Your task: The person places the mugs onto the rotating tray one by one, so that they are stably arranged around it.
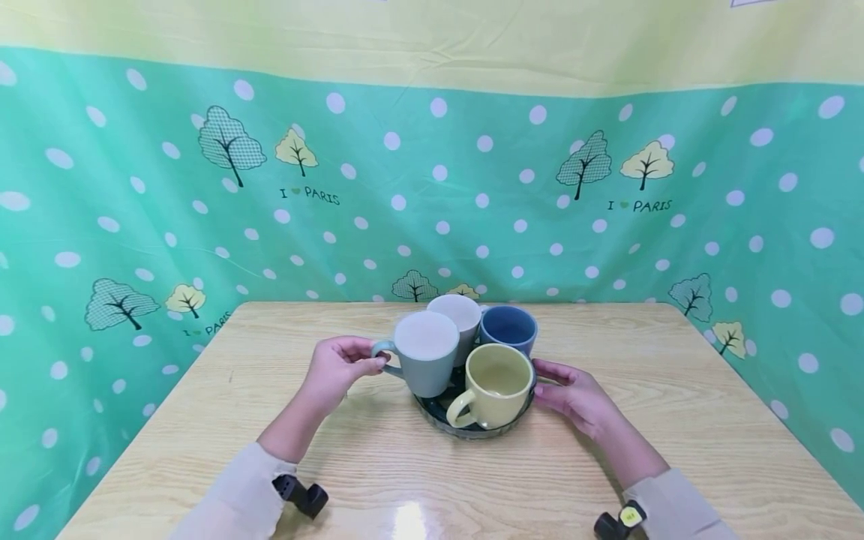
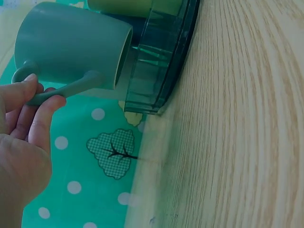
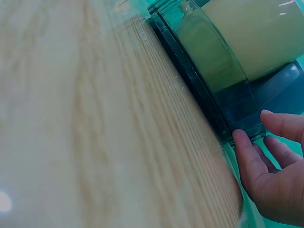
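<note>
My left hand (image 1: pixel 337 371) pinches the handle of a pale blue-grey mug (image 1: pixel 425 364) between thumb and fingers. In the left wrist view the base of this mug (image 2: pixel 71 42) appears level with the rim of a dark, see-through round tray (image 2: pixel 156 61). Gripping the tray's right edge is my right hand (image 1: pixel 574 397), one fingertip at the rim and another near the base in the right wrist view. A yellow mug (image 1: pixel 499 405) stands at the tray's front right, its handle towards me. Behind are a blue mug (image 1: pixel 526 345) and a whitish mug (image 1: pixel 466 330), partly hidden.
The tray rests on a light wood-grain table (image 1: pixel 270 450). A green and yellow curtain (image 1: pixel 472 187) with dots and trees hangs behind the table and along both sides. Small black cameras (image 1: pixel 302 496) are strapped at both wrists.
</note>
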The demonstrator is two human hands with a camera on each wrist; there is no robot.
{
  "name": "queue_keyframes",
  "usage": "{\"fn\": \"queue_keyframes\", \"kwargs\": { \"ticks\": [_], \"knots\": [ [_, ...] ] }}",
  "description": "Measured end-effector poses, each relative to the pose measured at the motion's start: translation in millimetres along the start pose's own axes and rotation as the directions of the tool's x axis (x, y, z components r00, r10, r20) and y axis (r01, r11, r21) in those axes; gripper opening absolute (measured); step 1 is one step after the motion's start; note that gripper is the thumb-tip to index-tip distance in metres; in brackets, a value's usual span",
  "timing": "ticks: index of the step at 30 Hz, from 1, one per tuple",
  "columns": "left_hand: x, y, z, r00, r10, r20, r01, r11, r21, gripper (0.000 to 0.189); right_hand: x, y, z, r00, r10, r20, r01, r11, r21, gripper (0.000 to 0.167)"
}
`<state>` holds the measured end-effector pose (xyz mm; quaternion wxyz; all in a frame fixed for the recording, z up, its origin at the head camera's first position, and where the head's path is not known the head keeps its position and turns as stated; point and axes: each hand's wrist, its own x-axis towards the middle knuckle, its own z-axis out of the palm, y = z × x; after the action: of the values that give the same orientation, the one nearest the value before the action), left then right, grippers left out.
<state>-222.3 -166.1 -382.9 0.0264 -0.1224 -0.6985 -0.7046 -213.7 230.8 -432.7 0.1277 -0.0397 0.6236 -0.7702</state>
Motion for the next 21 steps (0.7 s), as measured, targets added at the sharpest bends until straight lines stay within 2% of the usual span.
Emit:
{"fn": "queue_keyframes", "kwargs": {
  "ticks": [8, 16, 21],
  "knots": [
    [3.8, -3.7, 1.5, 0.998, -0.011, 0.069, 0.012, 1.0, -0.005, 0.025, 0.6, -2, 0, 1.0, 0.0, 0.002, 0.0, 1.0, 0.018, 0.068],
    [12.0, -8.6, -0.1, 0.995, -0.042, 0.092, 0.042, 0.999, 0.003, 0.023, 0.9, 0, 1, 1.0, 0.01, -0.026, -0.01, 1.0, 0.013, 0.069],
    [19.1, -10.2, 0.7, 0.992, -0.053, 0.119, 0.053, 0.999, 0.01, 0.023, -0.4, -2, 2, 1.0, 0.002, -0.012, -0.002, 1.0, 0.005, 0.069]
  ]
}}
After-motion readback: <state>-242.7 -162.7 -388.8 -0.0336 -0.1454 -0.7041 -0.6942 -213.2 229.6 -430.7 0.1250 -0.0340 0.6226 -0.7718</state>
